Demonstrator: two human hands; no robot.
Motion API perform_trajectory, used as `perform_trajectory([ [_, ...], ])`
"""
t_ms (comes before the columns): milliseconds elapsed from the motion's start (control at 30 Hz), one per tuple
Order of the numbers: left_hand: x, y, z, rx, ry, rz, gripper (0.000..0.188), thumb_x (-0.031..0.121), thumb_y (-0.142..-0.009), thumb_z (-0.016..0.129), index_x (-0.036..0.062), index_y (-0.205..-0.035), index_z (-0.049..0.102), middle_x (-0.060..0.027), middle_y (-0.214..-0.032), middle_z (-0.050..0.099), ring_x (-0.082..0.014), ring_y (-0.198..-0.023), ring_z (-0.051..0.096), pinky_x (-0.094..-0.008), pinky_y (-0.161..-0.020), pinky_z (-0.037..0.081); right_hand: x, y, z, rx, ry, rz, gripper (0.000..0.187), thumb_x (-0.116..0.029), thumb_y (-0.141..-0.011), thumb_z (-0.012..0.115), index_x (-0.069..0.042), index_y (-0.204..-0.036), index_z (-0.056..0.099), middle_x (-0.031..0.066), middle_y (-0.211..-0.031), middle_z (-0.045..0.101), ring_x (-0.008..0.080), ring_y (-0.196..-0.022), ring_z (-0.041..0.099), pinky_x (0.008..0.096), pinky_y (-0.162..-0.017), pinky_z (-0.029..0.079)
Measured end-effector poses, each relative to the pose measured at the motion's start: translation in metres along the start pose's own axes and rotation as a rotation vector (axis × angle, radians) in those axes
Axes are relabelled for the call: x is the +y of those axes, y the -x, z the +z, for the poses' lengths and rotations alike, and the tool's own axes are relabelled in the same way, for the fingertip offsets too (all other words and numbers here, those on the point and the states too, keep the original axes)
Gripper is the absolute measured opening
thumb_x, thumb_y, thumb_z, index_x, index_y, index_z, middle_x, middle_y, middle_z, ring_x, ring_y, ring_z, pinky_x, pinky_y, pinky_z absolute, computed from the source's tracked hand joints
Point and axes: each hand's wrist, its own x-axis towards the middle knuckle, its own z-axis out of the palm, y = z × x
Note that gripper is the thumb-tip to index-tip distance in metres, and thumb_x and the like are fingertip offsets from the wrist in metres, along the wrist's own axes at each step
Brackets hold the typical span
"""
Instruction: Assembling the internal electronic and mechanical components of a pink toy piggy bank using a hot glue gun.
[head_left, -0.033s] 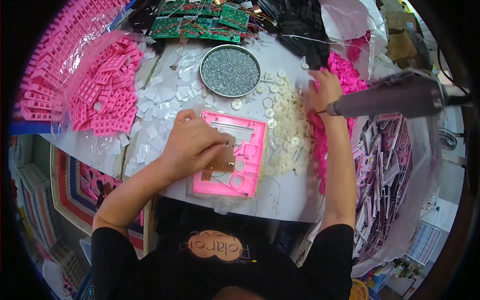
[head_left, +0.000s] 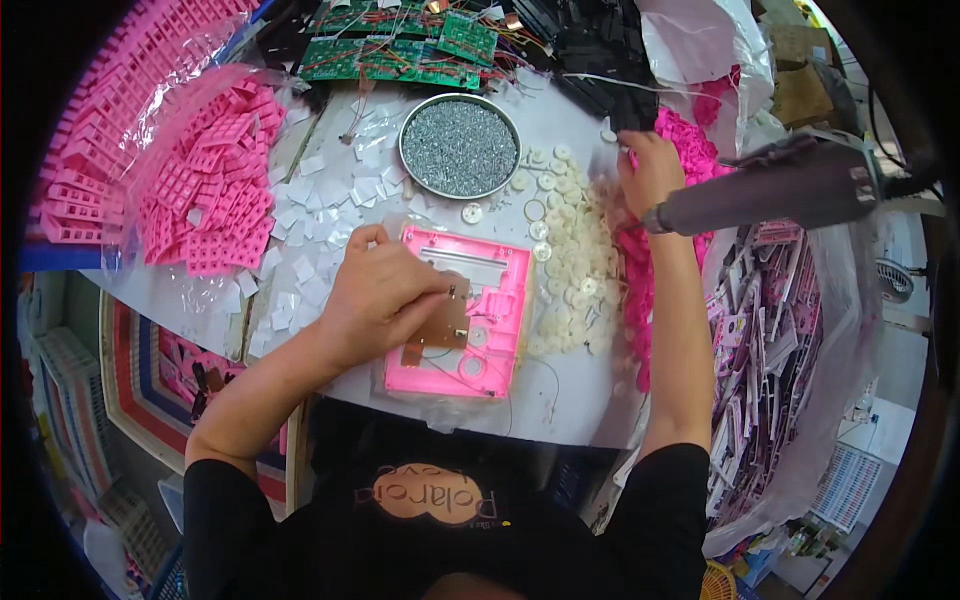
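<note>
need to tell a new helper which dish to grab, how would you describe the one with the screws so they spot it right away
Start at the white worktable and look to its far side, just in front of the green circuit boards. There sits the round metal dish, beyond the pink casing under the left hand. It is the only round container there, filled with tiny silver-grey screws, unlike the loose white discs beside it.

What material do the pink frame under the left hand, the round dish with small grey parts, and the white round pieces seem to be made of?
The pink frame looks like moulded plastic: glossy, uniform colour, thin ribs. The round dish seems to be metal, judging by its thin, shiny grey rim; the grey parts inside glint like metal, but they are too small to tell. The white round pieces look like matt, slightly translucent plastic or rubber; the view leaves that open.
</note>
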Motion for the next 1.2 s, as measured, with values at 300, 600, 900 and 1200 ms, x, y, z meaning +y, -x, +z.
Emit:
perform_trajectory([
  [300,-0.001,0.007,0.0,0.029,-0.011,-0.052,0.022,0.007,-0.075,0.078,0.0155,-0.093,0.07,0.0019,-0.079,0.065,-0.0174,-0.074,0.06,-0.0377,-0.082,0.036,-0.005,-0.079,0.04,-0.093,0.391,-0.072,0.032,-0.026,-0.079,0.071,-0.007,-0.103,0.065,0.0184,-0.098,0.069,0.0399,-0.091,0.065,0.0491,-0.08,0.051],
  [600,-0.003,0.015,-0.003,0.042,0.043,-0.161,0.014,0.012,-0.079,0.076,0.0168,-0.092,0.071,0.0023,-0.078,0.064,-0.0166,-0.075,0.06,-0.0379,-0.086,0.036,-0.138,0.098,-0.112,-0.32,-0.585,-0.05,0.048,-0.005,-0.07,0.075,-0.003,-0.117,0.066,0.0113,-0.105,0.066,0.0245,-0.099,0.064,0.0345,-0.085,0.05],
  [900,-0.012,-0.007,-0.022,-0.173,0.048,-0.038,0.013,0.01,-0.08,0.075,0.0138,-0.09,0.068,0.0001,-0.081,0.064,-0.0193,-0.076,0.06,-0.0385,-0.088,0.038,-0.194,0.1,-0.064,-0.312,-0.703,-0.122,0.058,-0.004,-0.07,0.077,-0.003,-0.124,0.056,0.0137,-0.104,0.064,0.0342,-0.097,0.058,0.0419,-0.083,0.051],
  [1200,-0.018,-0.036,-0.031,-0.449,-0.121,0.191,0.011,0.015,-0.081,0.073,0.012,-0.084,0.063,-0.0027,-0.078,0.06,-0.0226,-0.079,0.06,-0.0417,-0.089,0.044,-0.19,0.092,-0.058,-0.313,-0.683,-0.289,0.054,-0.004,-0.07,0.079,-0.002,-0.12,0.06,0.0138,-0.105,0.063,0.0342,-0.098,0.057,0.0416,-0.085,0.049],
])
